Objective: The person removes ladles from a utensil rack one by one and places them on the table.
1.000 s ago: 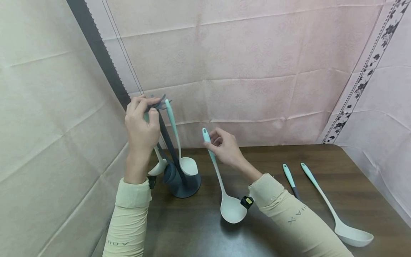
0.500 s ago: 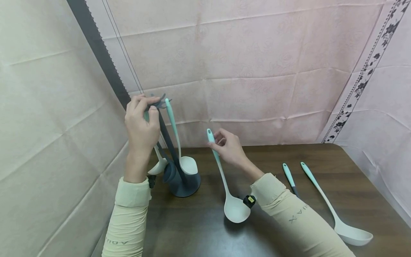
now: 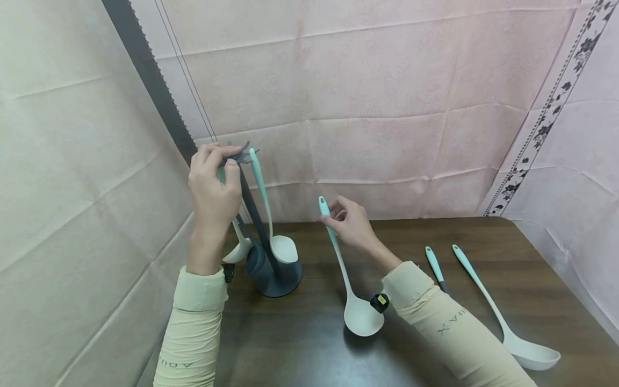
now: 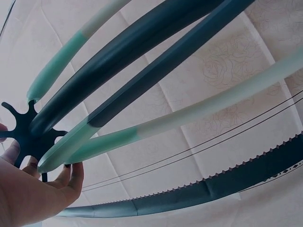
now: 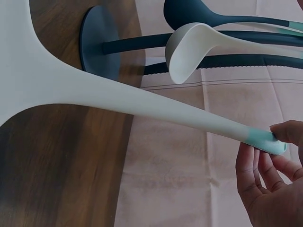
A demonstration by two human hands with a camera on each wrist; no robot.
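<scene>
At the left, my left hand [image 3: 215,183] holds the hooked top of a dark blue utensil stand [image 3: 276,285]. In the left wrist view its fingers curl around the star-shaped hook head [image 4: 35,142]. Hanging from the stand are a small white ladle [image 3: 283,249], a dark blue utensil [image 3: 254,262] and another white utensil [image 3: 239,251], all with mint handle ends. My right hand [image 3: 352,223] pinches a large white ladle [image 3: 364,318] near the top of its mint handle. That ladle hangs bowl-down over the table, right of the stand, its shadow just below.
On the right of the dark wooden table [image 3: 290,349] lie a long white ladle [image 3: 529,352] and a mint-handled utensil [image 3: 435,264], the latter partly hidden behind the right sleeve. Pale cloth [image 3: 367,107] hangs behind the table and along both sides.
My right hand has moved slightly to the right, carrying the large white ladle away from the stand. The left hand stays on the stand's top.
</scene>
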